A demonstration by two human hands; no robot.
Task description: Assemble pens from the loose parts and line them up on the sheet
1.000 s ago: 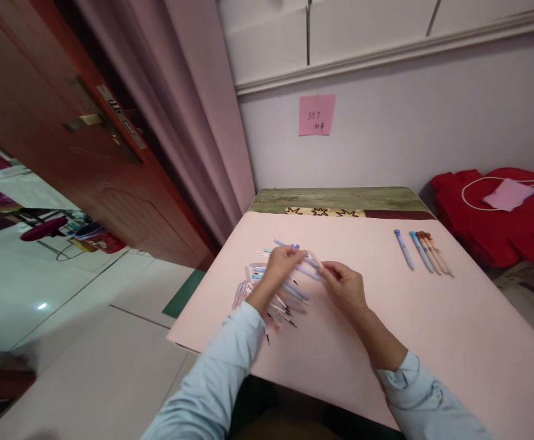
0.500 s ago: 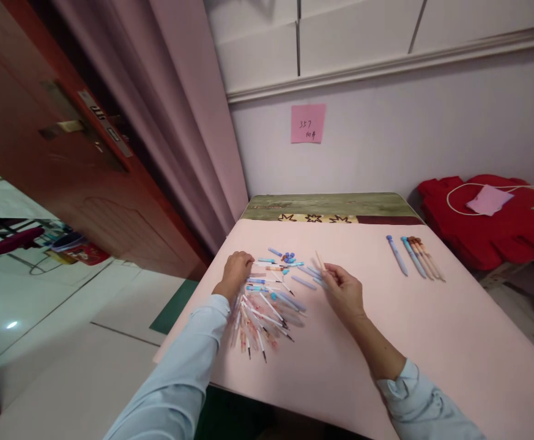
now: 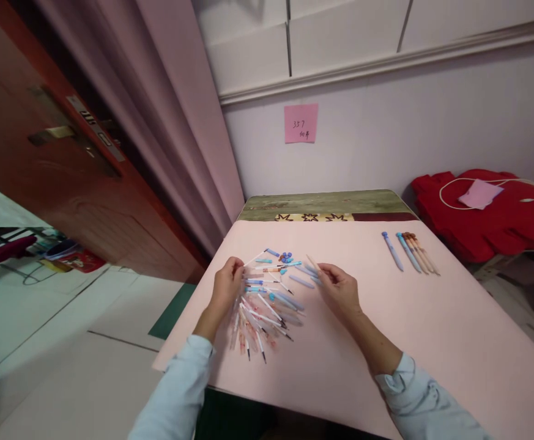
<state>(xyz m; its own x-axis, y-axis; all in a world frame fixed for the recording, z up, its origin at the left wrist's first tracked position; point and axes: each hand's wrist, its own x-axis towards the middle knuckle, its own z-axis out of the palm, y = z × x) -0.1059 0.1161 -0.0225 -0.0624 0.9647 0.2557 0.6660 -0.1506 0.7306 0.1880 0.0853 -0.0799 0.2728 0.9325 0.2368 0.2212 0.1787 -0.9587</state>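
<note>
Here we are, a slim white refill [image 3: 256,257] with a dark tip pinched in the fingers of the left hand [image 3: 227,283], held up at the far left edge of the spread, while the fingers of the right hand [image 3: 340,287] grip a pale barrel [image 3: 311,263], its end angled up and away. The two parts are well apart, so this pen looks unassembled. Over on the right of the table [image 3: 432,342], a short row of pens [image 3: 411,253] lies neatly, apparently complete, with one blue pen [image 3: 392,251] set slightly apart. But look at what's left: loose white refills [image 3: 271,307], blue barrels [image 3: 301,282] and a little cluster of toppers [image 3: 285,257] between the hands. By that count, it seems early days, most parts unjoined!
</note>
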